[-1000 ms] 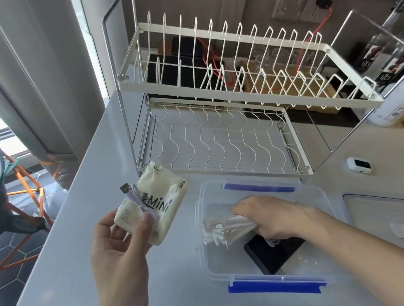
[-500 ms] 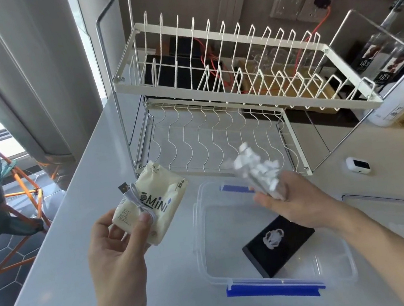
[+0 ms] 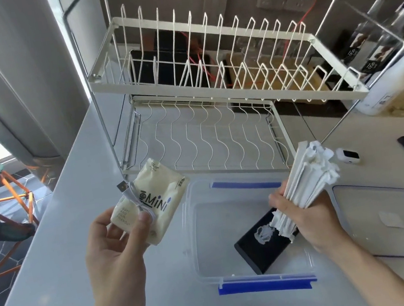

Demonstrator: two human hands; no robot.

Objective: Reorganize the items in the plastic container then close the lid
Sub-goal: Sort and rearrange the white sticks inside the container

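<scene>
While the clear plastic container (image 3: 246,228) sits open on the white countertop (image 3: 62,271), both hands are raised above it. At left, the left hand (image 3: 115,249) holds a cream tissue pack (image 3: 150,205) with a coiled USB cable (image 3: 135,199) — thumb pressed over the cable, fingers curled behind the pack. The right hand (image 3: 306,215), over the container's right side, has its fingers wrapped tight around a bundle of white paper-wrapped sticks (image 3: 307,174). A black card box (image 3: 263,247) lies inside the container; the lid (image 3: 396,221) rests flat just to its right — near the dish rack (image 3: 201,93).
</scene>
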